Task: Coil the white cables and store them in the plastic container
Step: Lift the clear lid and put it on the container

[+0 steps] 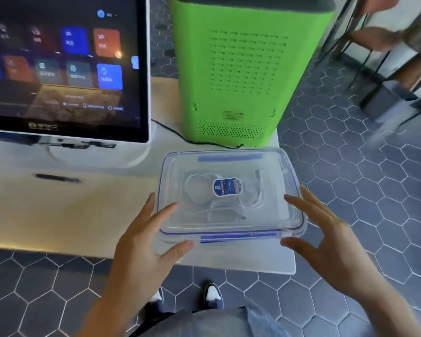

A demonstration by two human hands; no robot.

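One white table [58, 215], hexagon-tiled grey floor [374, 190].

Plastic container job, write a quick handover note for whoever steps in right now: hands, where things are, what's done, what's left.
Left hand: open, fingers spread at the near-left corner of the clear rectangular plastic container with its blue-sealed lid.
Right hand: open, beside the near-right corner, gripping nothing.
The coiled white cables lie inside, visible through the lid, on the white table in front of the green plastic box.
Done: cables coiled and stored, lid laid on.
Left: the blue side clips may need snapping shut; I cannot tell whether they are latched.
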